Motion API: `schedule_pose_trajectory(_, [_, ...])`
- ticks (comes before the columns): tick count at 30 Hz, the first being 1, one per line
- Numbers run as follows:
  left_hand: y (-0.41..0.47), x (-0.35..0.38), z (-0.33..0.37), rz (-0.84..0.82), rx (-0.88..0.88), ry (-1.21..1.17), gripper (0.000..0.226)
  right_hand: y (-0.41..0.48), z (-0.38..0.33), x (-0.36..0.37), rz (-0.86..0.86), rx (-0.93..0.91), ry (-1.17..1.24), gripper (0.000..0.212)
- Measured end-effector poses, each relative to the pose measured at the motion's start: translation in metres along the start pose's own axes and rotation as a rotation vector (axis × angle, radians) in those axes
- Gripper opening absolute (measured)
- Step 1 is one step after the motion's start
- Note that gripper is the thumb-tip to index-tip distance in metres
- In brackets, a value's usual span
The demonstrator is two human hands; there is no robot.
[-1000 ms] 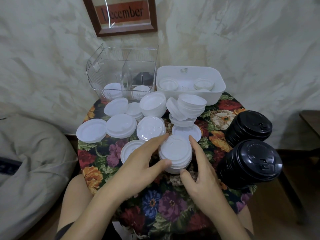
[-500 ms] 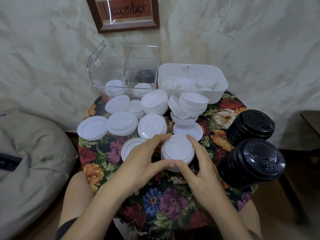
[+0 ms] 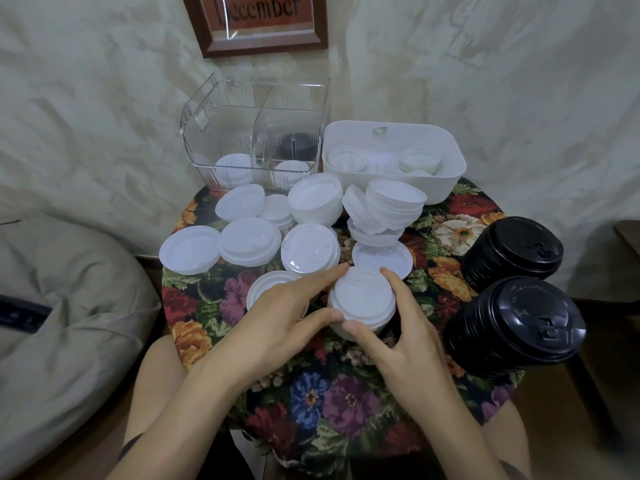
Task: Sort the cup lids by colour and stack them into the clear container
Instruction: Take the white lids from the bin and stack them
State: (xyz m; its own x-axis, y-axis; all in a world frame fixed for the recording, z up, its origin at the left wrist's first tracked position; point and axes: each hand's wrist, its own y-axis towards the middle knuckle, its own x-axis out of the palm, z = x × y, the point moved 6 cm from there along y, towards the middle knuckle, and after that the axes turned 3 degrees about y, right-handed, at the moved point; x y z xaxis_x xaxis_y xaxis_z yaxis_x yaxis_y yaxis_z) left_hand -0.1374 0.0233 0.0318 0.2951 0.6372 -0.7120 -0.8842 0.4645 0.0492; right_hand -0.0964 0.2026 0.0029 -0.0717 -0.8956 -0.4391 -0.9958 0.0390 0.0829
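a round table draped in coarse woven floral cloth fills the view. at its 11 o'clock edge stands the clear container, a ribbed, see-through plastic box split by dividers, with white lids lying in its two front compartments and a dark one behind the right. at 1 o'clock sits a smooth white tub with rounded corners, a few white lids inside. at 3 o'clock two black lid stacks, glossy and domed, lean with their tops toward the camera. loose white lids, thin discs with raised rims, spread from 9 to 12 o'clock, some piled crookedly. near the centre a short stack of white lids is grasped from both sides: the left hand curls forefinger and thumb round its left rim, and the right hand does the same round its right rim.
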Motion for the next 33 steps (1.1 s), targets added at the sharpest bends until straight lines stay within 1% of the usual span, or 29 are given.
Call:
schedule_pose_trajectory(2, [-0.001,0.000,0.001,0.018,0.021,0.000,0.060,0.000,0.000,0.001,0.024,0.003,-0.015,0.099])
schedule_pose_trajectory(4, [-0.004,-0.001,-0.001,0.061,0.043,0.040,0.059,0.000,0.000,0.002,0.037,0.009,-0.032,0.096])
schedule_pose_trajectory(8, [-0.020,-0.010,-0.016,0.269,0.089,0.240,0.048,0.000,0.001,0.002,0.050,0.017,-0.052,0.090])
schedule_pose_trajectory(10, [-0.028,-0.013,-0.026,0.336,0.096,0.297,0.047,-0.001,0.001,0.002,0.049,0.019,-0.050,0.091])
schedule_pose_trajectory(12, [-0.035,-0.015,-0.036,0.341,0.088,0.334,0.056,-0.001,0.002,0.002,0.049,0.023,-0.046,0.094])
schedule_pose_trajectory(14, [-0.041,-0.014,-0.044,0.296,0.022,0.342,0.064,-0.001,0.002,0.001,0.049,0.027,-0.040,0.095])
schedule_pose_trajectory(16, [-0.046,-0.014,-0.049,0.283,-0.009,0.342,0.058,-0.001,0.001,0.001,0.046,0.035,-0.046,0.093])
schedule_pose_trajectory(17, [-0.048,-0.016,-0.047,0.301,0.000,0.335,0.049,-0.001,0.001,0.001,0.042,0.039,-0.050,0.092])
schedule_pose_trajectory(19, [-0.051,-0.025,-0.036,0.364,-0.018,0.271,0.029,-0.002,0.000,0.002,0.032,0.042,-0.057,0.092])
schedule_pose_trajectory(21, [-0.051,-0.033,-0.029,0.429,-0.089,0.095,0.021,-0.002,0.000,0.003,0.026,0.040,-0.060,0.093])
schedule_pose_trajectory(24, [-0.041,-0.036,-0.022,0.469,-0.147,-0.295,0.030,-0.001,-0.001,0.002,0.028,0.038,-0.062,0.093])
schedule_pose_trajectory(27, [-0.025,-0.034,-0.011,0.476,-0.119,-0.543,0.039,-0.001,-0.002,0.003,0.026,0.021,-0.074,0.092])
schedule_pose_trajectory(30, [-0.011,-0.032,0.001,0.447,-0.100,-0.618,0.041,-0.001,-0.003,0.003,0.025,0.004,-0.089,0.091])
schedule_pose_trajectory(33, [0.002,-0.029,0.008,0.389,-0.100,-0.647,0.035,-0.001,-0.004,0.003,0.022,-0.009,-0.091,0.091])
